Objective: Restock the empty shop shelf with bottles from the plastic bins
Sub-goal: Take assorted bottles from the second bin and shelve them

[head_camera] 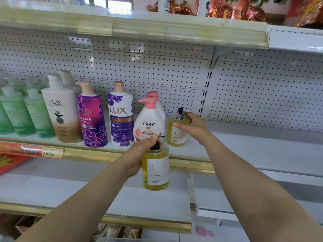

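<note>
Head view: our left hand [139, 154] grips the lower bottle [155, 172] by its neck, upright, just below and before the shelf [253, 147]; our right hand [192, 126] clasps the shelved bottle [176, 135], directly above and behind.

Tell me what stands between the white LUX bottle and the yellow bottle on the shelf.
Head view: two white Dove bottles with pink pumps, one behind the other, stand between the white LUX bottle and the shelved yellow bottle.

light: bright, even, soft shadows | glare: upper shelf lip [139, 30] | edges: wide-angle bowing, left green bottles [17, 112] blurred
</note>
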Tool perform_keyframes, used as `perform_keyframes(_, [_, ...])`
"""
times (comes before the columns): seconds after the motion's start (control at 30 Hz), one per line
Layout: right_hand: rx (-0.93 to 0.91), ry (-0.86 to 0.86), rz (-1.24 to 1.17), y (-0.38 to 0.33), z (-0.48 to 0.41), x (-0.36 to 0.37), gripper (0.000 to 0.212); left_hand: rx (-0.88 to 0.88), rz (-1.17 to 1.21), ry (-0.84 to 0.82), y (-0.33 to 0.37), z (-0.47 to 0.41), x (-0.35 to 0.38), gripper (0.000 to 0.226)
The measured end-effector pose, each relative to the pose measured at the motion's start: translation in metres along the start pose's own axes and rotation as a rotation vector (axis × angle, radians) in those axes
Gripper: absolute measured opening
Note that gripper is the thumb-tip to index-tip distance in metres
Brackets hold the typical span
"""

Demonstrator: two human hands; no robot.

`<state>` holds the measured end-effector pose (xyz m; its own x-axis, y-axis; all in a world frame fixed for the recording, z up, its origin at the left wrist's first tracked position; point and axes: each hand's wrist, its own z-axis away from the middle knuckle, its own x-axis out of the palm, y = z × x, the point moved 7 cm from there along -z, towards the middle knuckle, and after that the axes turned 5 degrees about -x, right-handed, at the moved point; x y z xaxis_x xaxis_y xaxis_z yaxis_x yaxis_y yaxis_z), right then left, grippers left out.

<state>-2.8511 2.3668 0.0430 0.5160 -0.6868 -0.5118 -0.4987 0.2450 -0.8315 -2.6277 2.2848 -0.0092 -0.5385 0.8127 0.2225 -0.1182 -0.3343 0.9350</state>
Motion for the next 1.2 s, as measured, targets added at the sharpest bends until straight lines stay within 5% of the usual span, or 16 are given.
perform_keyframes(0.73, [0.050, 0.156, 0.134, -0.012, -0.004, 0.007, 0.099, 0.006, 0.001, 0.032, 0.008, 0.012, -0.005, 0.035])
perform_keyframes(1.2, [0.078, 0.076, 0.062, -0.016, 0.006, 0.001, 0.099, 0.026, -0.014, 0.006, 0.017, 0.014, 0.009, 0.033])
